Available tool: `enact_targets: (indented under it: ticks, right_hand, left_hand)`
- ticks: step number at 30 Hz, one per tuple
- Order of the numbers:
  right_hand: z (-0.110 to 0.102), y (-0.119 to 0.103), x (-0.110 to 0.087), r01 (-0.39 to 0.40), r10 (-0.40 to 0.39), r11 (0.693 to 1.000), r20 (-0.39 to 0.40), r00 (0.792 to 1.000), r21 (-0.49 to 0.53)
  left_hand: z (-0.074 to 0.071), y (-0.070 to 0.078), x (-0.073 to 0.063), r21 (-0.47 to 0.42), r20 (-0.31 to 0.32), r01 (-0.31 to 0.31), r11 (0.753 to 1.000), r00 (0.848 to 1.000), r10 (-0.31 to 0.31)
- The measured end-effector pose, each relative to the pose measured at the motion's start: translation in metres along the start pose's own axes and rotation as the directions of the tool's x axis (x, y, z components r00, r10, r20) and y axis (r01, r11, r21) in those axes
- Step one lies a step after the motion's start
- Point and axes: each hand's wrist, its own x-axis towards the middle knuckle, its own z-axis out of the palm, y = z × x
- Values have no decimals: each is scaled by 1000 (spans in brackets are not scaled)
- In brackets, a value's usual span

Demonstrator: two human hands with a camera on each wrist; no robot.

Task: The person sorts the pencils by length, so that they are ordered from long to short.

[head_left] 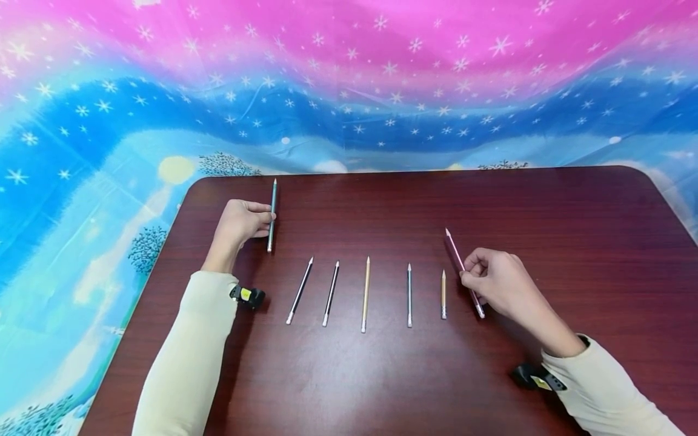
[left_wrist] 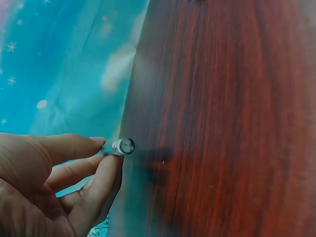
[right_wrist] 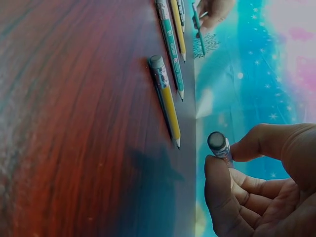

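Observation:
My left hand (head_left: 242,221) pinches a green pencil (head_left: 274,197) between thumb and fingers at the far left of the table, its tip toward the back edge. On the right, my right hand (head_left: 498,281) pinches a pink pencil (head_left: 455,249), tilted with its tip to the back left. Between the hands lies a row of pencils, tips away from me: a dark pencil (head_left: 300,290), another dark pencil (head_left: 331,293), a long yellow pencil (head_left: 366,293), a green pencil (head_left: 409,297) and a short yellow pencil (head_left: 444,295). The short one is nearest my right hand.
The pencils lie on a dark red-brown wooden table (head_left: 349,381) with rounded back corners. Behind it hangs a pink and blue cloth (head_left: 349,79) with snowflakes. A black wrist camera (head_left: 248,297) sits at the left cuff, another camera (head_left: 537,377) at the right.

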Motion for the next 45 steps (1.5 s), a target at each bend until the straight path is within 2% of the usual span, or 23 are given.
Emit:
enact_targets:
  ticks: [7,18,31,40,45]
  right_hand:
    - [1,-2,1,7,-7,1000,-4,1000,16]
    - [3,-3,3,7,-7,1000,-2,1000,18]
    - [4,-5,4,10,-10,999,-1,1000,44]
    - [4,-5,5,8,-8,999,2,1000,40]
    - [4,-5,5,11,-11,999,0,1000,39]
  left_hand:
    - [2,6,12,27,-45,20,999,999,-19]
    - [8,10,26,50,-81,45,998,996,-41]
    - [15,11,31,113,-165,41,993,986,-22]
    - [17,12,30,156,-181,47,987,983,-18]
    - [18,12,29,145,-179,41,989,984,-15]
